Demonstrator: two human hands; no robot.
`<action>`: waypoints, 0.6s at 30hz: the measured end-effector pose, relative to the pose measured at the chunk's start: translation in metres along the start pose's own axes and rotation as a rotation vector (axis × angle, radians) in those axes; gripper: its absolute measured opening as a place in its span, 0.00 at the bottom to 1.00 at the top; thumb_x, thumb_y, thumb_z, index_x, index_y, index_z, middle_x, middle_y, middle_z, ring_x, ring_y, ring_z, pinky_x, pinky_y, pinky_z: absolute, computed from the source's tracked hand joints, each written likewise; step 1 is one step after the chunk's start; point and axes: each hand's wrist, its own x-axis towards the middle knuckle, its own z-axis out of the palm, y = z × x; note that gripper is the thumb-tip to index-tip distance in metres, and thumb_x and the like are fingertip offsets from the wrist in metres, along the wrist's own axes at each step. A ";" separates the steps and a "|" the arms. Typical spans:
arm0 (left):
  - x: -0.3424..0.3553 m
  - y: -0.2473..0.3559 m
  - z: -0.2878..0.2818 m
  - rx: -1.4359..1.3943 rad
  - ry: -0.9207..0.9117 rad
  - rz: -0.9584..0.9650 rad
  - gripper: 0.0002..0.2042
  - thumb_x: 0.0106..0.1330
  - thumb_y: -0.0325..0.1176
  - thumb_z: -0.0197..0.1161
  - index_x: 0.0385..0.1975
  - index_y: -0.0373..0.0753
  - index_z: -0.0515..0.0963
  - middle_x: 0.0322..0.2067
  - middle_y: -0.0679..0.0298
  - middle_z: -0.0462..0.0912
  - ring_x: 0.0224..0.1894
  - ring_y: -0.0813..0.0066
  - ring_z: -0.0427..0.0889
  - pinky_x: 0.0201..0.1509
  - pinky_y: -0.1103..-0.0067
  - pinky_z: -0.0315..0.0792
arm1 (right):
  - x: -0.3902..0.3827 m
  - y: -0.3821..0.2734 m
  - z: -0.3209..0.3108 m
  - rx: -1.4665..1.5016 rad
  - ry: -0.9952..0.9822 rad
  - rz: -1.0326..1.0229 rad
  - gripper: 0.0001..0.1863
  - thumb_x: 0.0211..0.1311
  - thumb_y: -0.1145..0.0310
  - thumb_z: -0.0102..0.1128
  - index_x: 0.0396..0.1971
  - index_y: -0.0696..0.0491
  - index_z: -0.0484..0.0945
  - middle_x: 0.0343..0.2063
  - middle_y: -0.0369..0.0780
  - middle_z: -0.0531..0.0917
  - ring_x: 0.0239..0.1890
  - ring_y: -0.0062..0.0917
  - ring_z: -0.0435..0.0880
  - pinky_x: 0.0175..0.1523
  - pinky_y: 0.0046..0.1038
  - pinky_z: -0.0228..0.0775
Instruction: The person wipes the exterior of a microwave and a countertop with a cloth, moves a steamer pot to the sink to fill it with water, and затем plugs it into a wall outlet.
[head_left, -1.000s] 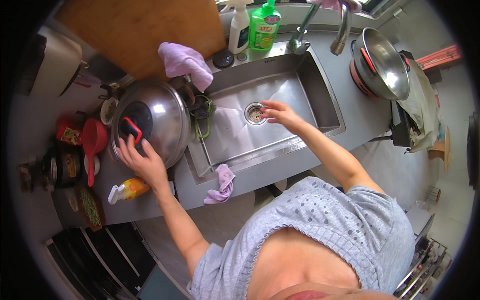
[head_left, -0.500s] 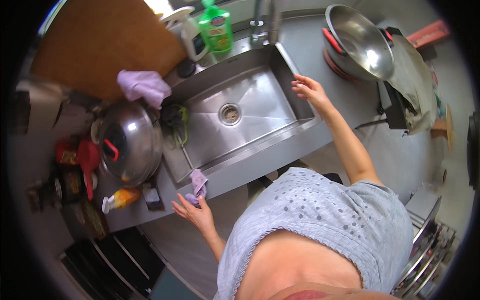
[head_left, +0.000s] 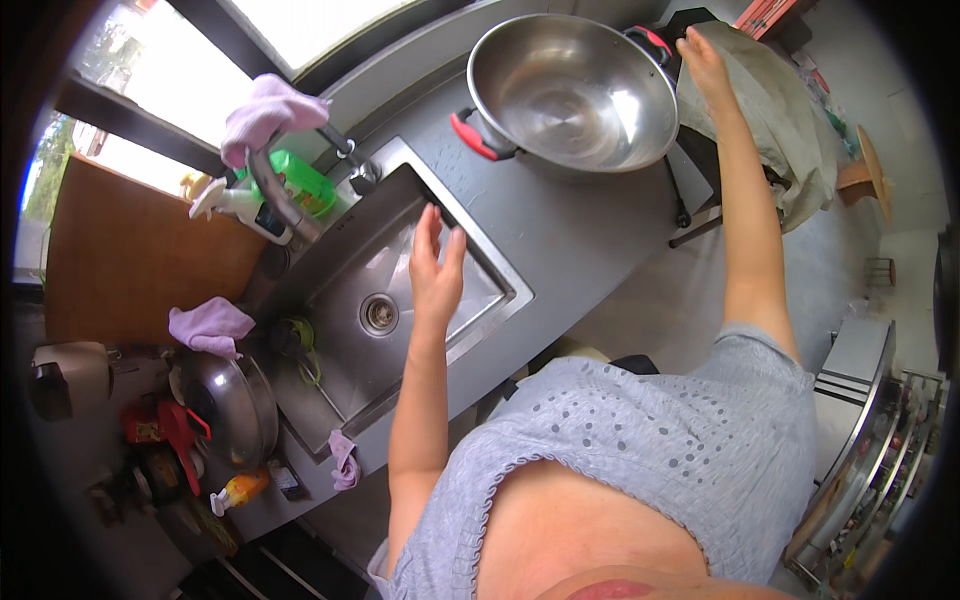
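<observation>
A large steel pot (head_left: 570, 95) with red-and-black handles sits on the grey counter, right of the sink. Beside its far right handle (head_left: 648, 44) is my right hand (head_left: 706, 68), fingers stretched out and nothing in them; a small gap appears between hand and handle. My left hand (head_left: 437, 275) hovers above the right part of the steel sink (head_left: 335, 290), fingers extended, thumb apart, holding nothing. It is nearest to the pot's left handle (head_left: 482, 135), though not touching it.
A lilac cloth (head_left: 270, 110) hangs over the faucet (head_left: 280, 195); others lie on a steel lid (head_left: 235, 410) and the counter's front edge (head_left: 343, 460). A green bottle (head_left: 300, 185) and white spray bottle (head_left: 240, 210) stand behind the sink. A grey-green cover (head_left: 745, 95) drapes beside the pot.
My left hand has gone from the counter's front edge to above the sink. My right hand has moved from the sink's right rim to beside the pot's far handle. The view has turned.
</observation>
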 end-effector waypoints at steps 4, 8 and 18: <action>0.077 0.015 0.042 -0.314 0.015 -0.272 0.28 0.69 0.38 0.55 0.63 0.27 0.58 0.57 0.50 0.70 0.58 0.68 0.72 0.58 0.75 0.69 | 0.063 0.092 0.021 -0.364 0.038 0.134 0.39 0.60 0.47 0.57 0.62 0.61 0.62 0.61 0.52 0.67 0.65 0.36 0.65 0.66 0.31 0.55; 0.108 0.016 0.052 -0.665 -0.108 -0.262 0.15 0.70 0.35 0.53 0.48 0.31 0.69 0.43 0.57 0.78 0.44 0.69 0.80 0.50 0.73 0.74 | 0.081 0.107 0.023 -0.166 -0.226 0.281 0.25 0.63 0.54 0.58 0.53 0.55 0.76 0.41 0.35 0.82 0.41 0.18 0.78 0.44 0.20 0.68; -0.007 0.012 -0.031 -0.603 0.154 -0.163 0.11 0.69 0.30 0.53 0.47 0.32 0.71 0.37 0.62 0.78 0.37 0.71 0.81 0.47 0.77 0.72 | -0.027 0.020 0.055 0.033 -0.437 0.115 0.25 0.52 0.68 0.66 0.51 0.60 0.76 0.30 0.36 0.82 0.28 0.15 0.77 0.33 0.20 0.70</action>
